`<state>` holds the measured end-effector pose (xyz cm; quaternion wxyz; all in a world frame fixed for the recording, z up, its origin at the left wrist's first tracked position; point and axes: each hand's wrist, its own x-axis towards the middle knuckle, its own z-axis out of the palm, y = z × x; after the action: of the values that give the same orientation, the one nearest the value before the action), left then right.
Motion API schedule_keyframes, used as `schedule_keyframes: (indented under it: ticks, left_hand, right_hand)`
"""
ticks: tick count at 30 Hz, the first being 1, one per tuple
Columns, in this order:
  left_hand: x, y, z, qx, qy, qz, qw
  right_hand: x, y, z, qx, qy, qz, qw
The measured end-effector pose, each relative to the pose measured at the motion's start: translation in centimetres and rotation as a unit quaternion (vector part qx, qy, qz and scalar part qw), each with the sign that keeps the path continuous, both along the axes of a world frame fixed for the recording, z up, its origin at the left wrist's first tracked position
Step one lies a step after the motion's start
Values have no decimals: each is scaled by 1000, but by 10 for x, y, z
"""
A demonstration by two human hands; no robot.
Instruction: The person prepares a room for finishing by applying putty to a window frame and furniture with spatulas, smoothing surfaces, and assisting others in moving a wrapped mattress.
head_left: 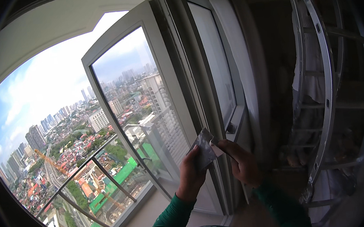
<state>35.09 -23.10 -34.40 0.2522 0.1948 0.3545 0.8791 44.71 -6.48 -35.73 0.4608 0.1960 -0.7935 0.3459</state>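
In front of the door frame, my left hand (191, 174) grips a flat grey plate (205, 150) by its lower left edge, thumb across its face. Pale smears mark the plate's surface. My right hand (242, 162) is closed at the plate's right side, its fingers pinching a small scraper with a pale blade (216, 150). That blade meets or overlaps the plate's right edge. The scraper's handle is mostly hidden by my fingers. Green sleeves cover both forearms.
A white-framed glass door (138, 95) stands open onto a balcony with a railing (94, 159), high above a city. To the right are a window (214, 58) with a ledge and an aluminium stepladder (326, 60). Pale cloth-like material (307, 73) shows behind the ladder in the dim room.
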Motion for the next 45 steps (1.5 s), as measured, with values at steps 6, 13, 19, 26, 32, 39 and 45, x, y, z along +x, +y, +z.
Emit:
schedule_keyframes:
  ticks: [6, 13, 19, 26, 32, 39, 45]
  left_hand:
    - [23, -23, 12, 43, 163, 109, 980]
    - [20, -8, -2, 39, 758, 333, 560]
    - [33, -9, -32, -95, 818, 237, 515]
    - [32, -39, -27, -279, 431, 69, 855]
    - [60, -22, 10, 26, 110, 7, 994]
    - [36, -54, 29, -30, 278, 106, 954]
    - [4, -83, 104, 67, 256, 97, 959]
  right_hand:
    - [5, 37, -19, 91, -105, -32, 990]
    - [51, 7, -6, -596, -209, 355, 689]
    - [72, 7, -30, -630, -157, 341, 679]
    - [105, -9, 25, -453, -18, 276, 847]
    - [83, -10, 33, 89, 33, 26, 995]
    - [52, 6, 63, 262, 36, -80, 961]
    - [45, 4, 145, 332, 144, -166, 917]
